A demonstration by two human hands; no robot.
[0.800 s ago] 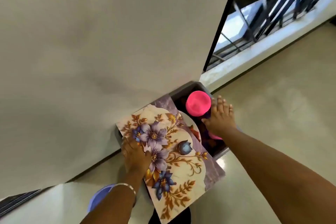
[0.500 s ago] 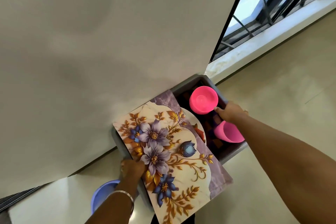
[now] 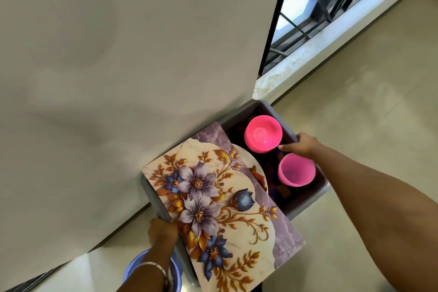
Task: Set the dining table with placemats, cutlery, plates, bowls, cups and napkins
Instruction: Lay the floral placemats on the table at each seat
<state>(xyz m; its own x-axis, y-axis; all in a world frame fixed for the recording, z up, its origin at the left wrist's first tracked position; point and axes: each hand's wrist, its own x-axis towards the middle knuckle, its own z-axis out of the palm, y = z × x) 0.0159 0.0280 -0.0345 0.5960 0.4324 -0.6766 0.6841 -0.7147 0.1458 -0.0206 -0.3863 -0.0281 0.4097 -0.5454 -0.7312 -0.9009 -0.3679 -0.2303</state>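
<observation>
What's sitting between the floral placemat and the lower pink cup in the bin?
In the head view, a plate's curved edge shows between the floral placemat and pink cup.

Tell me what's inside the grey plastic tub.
Two pink plastic bowls and a plate edge show inside the tub; the floral placemat hides the rest.

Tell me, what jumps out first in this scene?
The flowered placemat lies across a grey tub on the floor by the wall. Beside it in the tub sit a pink bowl and a pink cup. Both hands grip the tub's ends.
</observation>
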